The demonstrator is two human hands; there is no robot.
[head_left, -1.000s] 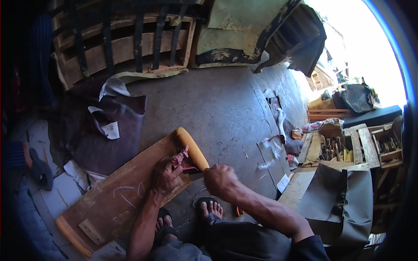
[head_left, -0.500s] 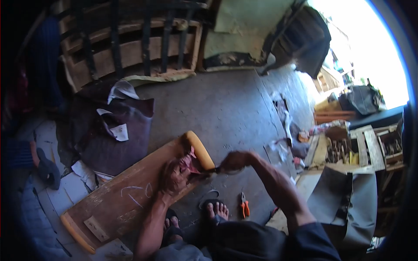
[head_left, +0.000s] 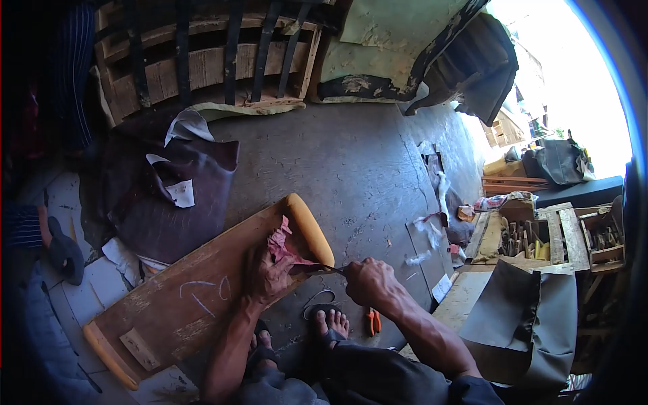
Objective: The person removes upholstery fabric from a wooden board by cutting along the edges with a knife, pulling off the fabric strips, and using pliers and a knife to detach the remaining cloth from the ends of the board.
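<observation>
A long wooden panel (head_left: 169, 283) with chalk-like marks lies slanted before me, its right end covered by a yellow-orange padded edge (head_left: 308, 226). On that end my left hand (head_left: 268, 277) grips a torn piece of reddish fabric (head_left: 281, 244), its fingers closed around the cloth. My right hand (head_left: 370, 282) is closed around the handle of a thin-bladed tool (head_left: 333, 270). The blade points left and meets the fabric at the panel's corner; its exact tip is hard to make out. Orange-handled pliers (head_left: 373, 322) rest on the floor below my right hand, partly behind the forearm.
Dark maroon upholstery material (head_left: 175, 202) lies beyond the panel. A wooden frame with black straps (head_left: 206, 71) stands at the back. Grey sheet material (head_left: 503, 310) drapes over boards at right, near a wooden box of tools (head_left: 530, 246). Another person's striped sleeve (head_left: 23, 226) shows at left.
My right hand has moved down towards me with the tool, and the blade shows more clearly. My left hand stays on the fabric. The view has shifted slightly.
</observation>
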